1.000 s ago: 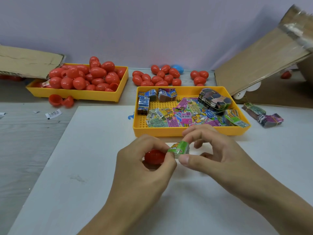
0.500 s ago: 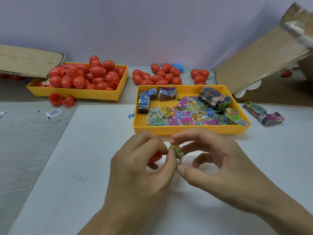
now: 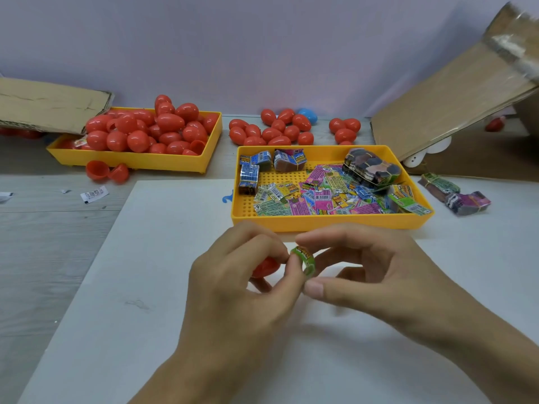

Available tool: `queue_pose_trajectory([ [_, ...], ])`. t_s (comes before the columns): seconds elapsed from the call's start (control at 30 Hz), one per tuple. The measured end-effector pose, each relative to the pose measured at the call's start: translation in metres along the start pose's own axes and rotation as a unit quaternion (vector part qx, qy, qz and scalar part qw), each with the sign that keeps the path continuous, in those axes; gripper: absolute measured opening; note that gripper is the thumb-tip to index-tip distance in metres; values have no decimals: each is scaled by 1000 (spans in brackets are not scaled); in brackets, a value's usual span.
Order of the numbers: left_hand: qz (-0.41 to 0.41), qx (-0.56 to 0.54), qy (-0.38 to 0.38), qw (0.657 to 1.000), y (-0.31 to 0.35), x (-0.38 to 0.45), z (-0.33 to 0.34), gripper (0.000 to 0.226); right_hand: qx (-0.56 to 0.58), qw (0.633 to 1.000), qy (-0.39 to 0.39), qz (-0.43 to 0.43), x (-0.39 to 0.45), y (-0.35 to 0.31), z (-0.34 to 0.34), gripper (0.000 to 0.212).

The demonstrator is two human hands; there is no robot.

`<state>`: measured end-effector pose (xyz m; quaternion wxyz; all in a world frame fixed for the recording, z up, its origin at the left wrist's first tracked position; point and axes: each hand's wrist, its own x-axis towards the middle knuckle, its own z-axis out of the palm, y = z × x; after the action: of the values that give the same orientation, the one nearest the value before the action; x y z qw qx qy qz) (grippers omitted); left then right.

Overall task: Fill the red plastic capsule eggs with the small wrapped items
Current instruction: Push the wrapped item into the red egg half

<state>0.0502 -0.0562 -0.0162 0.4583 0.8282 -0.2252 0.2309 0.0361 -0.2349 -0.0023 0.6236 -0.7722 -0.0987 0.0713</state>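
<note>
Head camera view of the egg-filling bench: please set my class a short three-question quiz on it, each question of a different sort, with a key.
1. True or false: the green rolled paper wrapper is pinched between both hands.
2. Which holds the loose printed wrappers? A) the yellow plastic tray on the right B) the yellow plastic tray on the left C) the brown cardboard flap
3. Fill in: among the loose red plastic eggs behind the trays lies one ____ egg.

Key: 1 true: left hand and right hand both grip it. 2 A. 3 blue.
</note>
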Motion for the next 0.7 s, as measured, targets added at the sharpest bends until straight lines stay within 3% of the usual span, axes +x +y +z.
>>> queue_pose_trajectory([
  [0.13,-26,-56,2,998,3,1,1,15,31,999,23,5,2,1,-2,33],
  [0.4,-15,-73,28,997,4,1,2,17,211,974,21,77,4,-2,-1,42],
  [0.53,-1,-54,34,998,4,0,2,14,197,978,36,63,3,-5,-1,39],
  [0.7,52,11,31,998,4,-2,0,14,221,969,3,114,2,-7,2,33],
])
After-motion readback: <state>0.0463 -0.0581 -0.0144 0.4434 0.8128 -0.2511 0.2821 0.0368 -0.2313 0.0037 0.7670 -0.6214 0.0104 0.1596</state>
